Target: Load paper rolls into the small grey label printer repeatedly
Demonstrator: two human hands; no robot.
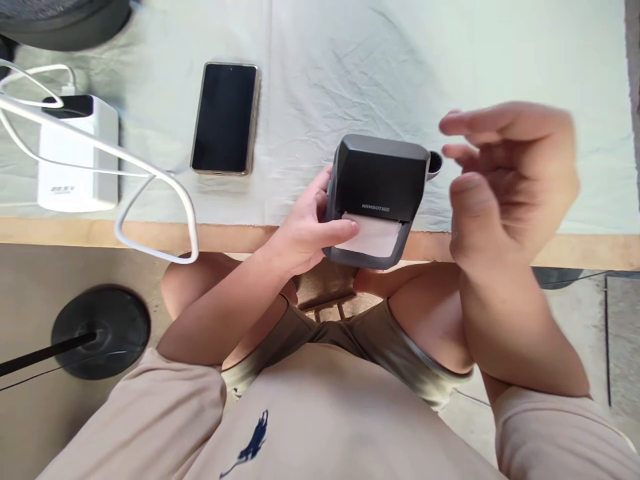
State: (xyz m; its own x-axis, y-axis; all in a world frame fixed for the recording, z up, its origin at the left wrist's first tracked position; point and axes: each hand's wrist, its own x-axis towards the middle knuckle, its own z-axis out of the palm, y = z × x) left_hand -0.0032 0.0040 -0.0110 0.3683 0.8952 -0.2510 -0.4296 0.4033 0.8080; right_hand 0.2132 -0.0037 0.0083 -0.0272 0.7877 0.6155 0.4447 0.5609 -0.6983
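A dark label printer (381, 177) with "NIIMBOT" on its lid is tilted over the table's front edge. My left hand (320, 223) grips its left side, with the thumb lying on the white label (375, 235) at the printer's lower part. Right of the printer, my right hand (510, 180) is raised with its fingers curled and apart, holding nothing and not touching the printer. A small dark round object (435, 163) shows partly from behind the printer's right side.
A phone (225, 119) lies on the cloth-covered table (310, 67). At the left stand a white power bank (80, 160) and a looping white cable (193, 227) that hangs over the edge. A black round object (65, 23) is at the upper left, a round stand base (100, 332) below.
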